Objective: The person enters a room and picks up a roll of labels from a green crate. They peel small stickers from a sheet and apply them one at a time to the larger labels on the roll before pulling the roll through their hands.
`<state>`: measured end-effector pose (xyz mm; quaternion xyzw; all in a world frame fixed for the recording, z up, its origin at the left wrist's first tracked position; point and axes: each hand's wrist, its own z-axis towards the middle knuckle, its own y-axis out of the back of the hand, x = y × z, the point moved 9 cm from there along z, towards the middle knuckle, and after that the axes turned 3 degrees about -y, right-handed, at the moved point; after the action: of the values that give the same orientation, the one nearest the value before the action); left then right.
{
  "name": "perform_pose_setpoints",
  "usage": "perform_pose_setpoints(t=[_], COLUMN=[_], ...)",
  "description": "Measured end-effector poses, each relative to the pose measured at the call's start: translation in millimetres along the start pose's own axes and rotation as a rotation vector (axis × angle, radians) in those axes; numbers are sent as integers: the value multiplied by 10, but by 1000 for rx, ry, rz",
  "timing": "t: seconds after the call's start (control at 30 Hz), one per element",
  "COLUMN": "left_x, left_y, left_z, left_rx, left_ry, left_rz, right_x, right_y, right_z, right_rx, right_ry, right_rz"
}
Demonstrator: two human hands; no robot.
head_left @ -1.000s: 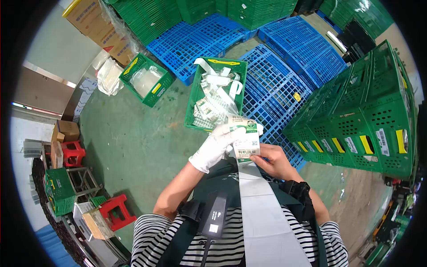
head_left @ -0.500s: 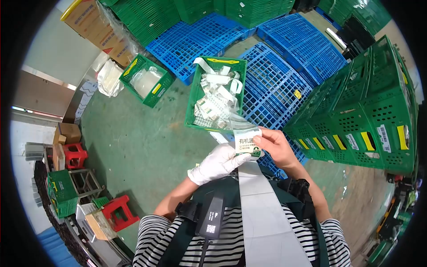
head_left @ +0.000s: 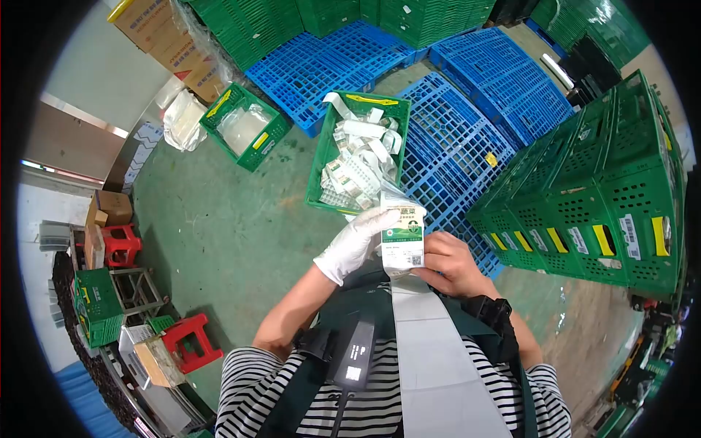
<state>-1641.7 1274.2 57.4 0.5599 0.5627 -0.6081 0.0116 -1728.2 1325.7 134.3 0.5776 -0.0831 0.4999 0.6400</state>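
Observation:
A strip of printed labels (head_left: 403, 235) with a green band and a small square code runs between my hands in front of my chest. My left hand (head_left: 356, 244), in a white glove, is closed on its left and upper edge. At the lower right edge, my bare right hand (head_left: 454, 264) has its fingers curled in and pinches the strip. Below, a long pale strip (head_left: 431, 336) hangs down over my striped shirt. Just beyond my hands, a green crate (head_left: 312, 175) holds a heap of crumpled label strips (head_left: 358, 164).
A smaller green crate (head_left: 274, 135) with clear plastic stands at the left. Blue pallets (head_left: 456, 150) lie ahead and to the right. Stacked green crates (head_left: 577, 197) rise at the right. Red stools (head_left: 191, 343) and a bench are on the left.
The strip has shifted so that the green band and code now show. My left hand has moved slightly up along it, and my right hand has dropped from the upper right edge to the lower right.

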Motion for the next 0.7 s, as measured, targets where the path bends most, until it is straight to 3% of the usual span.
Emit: perform_pose_setpoints(t=[0.13,0.2,0.23,0.33,0.43,0.53,0.7], left_x=[-69,-75,-67,-119,-138,-175,-203], left_y=[-22,-70,-107,-251,-301,-325,-223], left_z=[-32,-78,-108,-194,-254,-300,-289], left_rx=[-42,-4,31,119,176,198,100], left_ry=[-43,-52,-61,-111,-123,-137,-129], left_rz=[169,211,249,391,506,684,545], right_x=[-93,-283,-329,-717,-806,-855,-782], right_y=[-50,-146,-177,-445,-482,-570,-589], right_z=[-84,-142,-153,-246,-204,-196,-150], right_rx=[52,123,118,86,25,74,65], right_ry=[-67,-245,-249,-643,-793,-781,-780], right_rz=[-22,285,284,933,951,956,999])
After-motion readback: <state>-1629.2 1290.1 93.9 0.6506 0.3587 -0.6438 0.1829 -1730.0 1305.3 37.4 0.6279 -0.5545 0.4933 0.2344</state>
